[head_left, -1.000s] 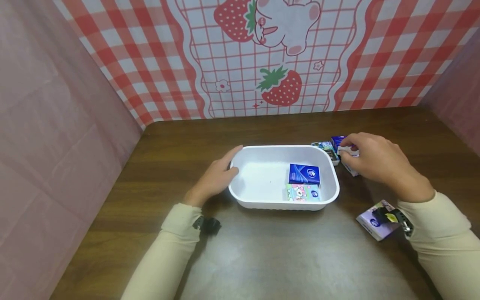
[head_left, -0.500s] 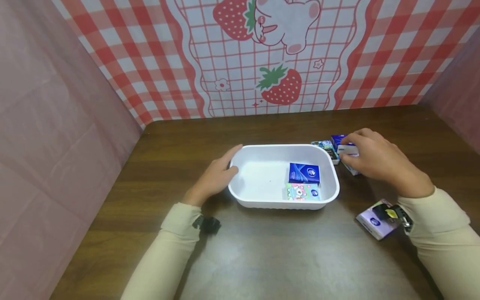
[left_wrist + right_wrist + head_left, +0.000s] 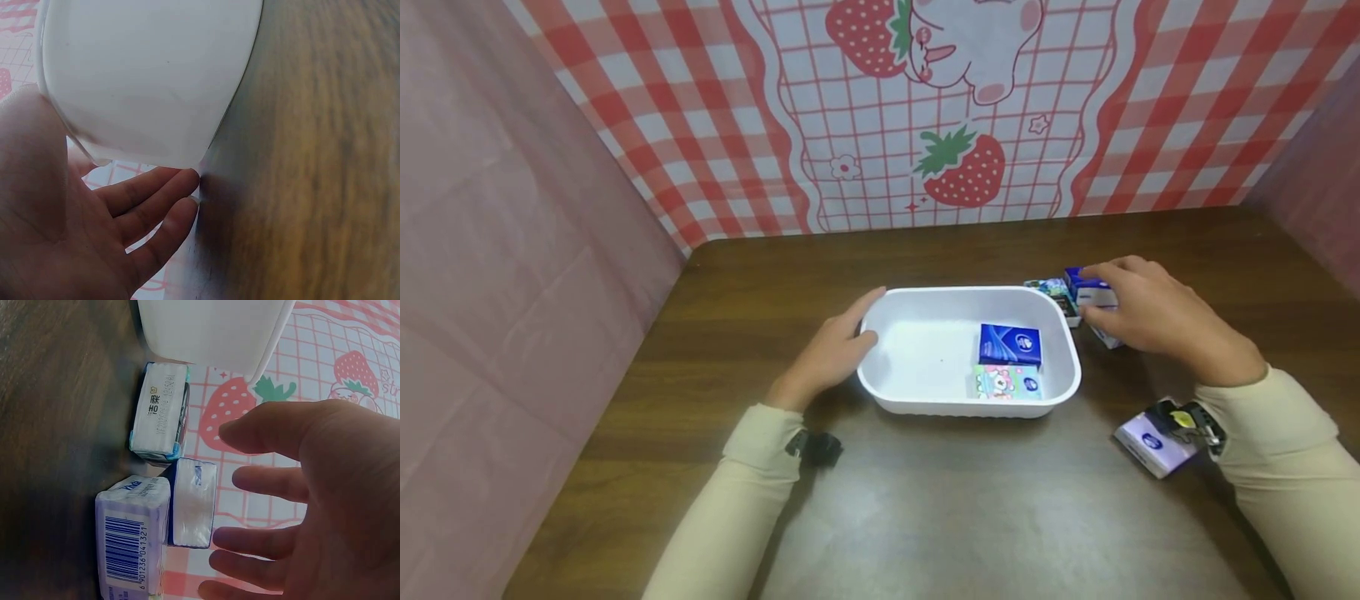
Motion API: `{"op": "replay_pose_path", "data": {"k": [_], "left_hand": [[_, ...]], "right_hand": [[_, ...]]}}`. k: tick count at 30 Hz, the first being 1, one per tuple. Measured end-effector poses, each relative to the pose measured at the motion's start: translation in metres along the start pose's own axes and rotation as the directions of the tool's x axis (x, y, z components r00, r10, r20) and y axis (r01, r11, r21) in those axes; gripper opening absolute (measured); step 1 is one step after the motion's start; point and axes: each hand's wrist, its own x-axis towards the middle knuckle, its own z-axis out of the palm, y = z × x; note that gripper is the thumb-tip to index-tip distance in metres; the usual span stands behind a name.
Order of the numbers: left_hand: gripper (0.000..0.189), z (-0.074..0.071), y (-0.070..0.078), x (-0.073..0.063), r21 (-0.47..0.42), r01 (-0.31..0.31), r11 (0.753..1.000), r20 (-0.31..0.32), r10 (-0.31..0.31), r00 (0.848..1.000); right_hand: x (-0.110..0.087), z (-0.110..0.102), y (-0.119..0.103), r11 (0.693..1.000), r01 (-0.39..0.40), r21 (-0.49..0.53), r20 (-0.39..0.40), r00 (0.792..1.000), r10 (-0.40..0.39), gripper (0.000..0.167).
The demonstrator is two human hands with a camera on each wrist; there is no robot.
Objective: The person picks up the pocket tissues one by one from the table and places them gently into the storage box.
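Note:
My left hand holds the left end of a white plastic basin, thumb over the rim and fingers against the outer wall. Inside the basin, at its right, lie a dark blue tissue pack and a pastel cartoon tissue pack. Beyond the basin's right end, my right hand hovers over several tissue packs. In the right wrist view, its fingers are spread apart above a blue pack, which sits up against a purple pack. A teal-edged pack stands beside them, nearer the basin.
Another lilac tissue pack lies nearer me on the dark wooden table, partly hidden by the right wrist strap. A checked strawberry-print cloth hangs behind the table, and pink curtains flank it.
The right hand's fingers have come slightly off the blue pack, and more of that pack shows between them. The left hand and basin stay put.

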Motion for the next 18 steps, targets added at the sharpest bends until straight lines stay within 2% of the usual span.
{"op": "replay_pose_path", "data": {"k": [6, 18], "left_hand": [[0.061, 0.0000, -0.0003, 0.0004, 0.000, -0.002, 1.000, 0.004, 0.002, 1.000], [0.062, -0.0009, 0.0012, -0.0018, -0.014, 0.001, 1.000, 0.013, 0.000, 1.000]], "right_hand": [[0.0012, 0.0004, 0.0016, 1.000, 0.023, -0.015, 0.056, 0.998, -0.022, 0.072], [0.0032, 0.0040, 0.0056, 0.997, 0.059, -0.054, 0.117, 0.992, -0.052, 0.073]]}}
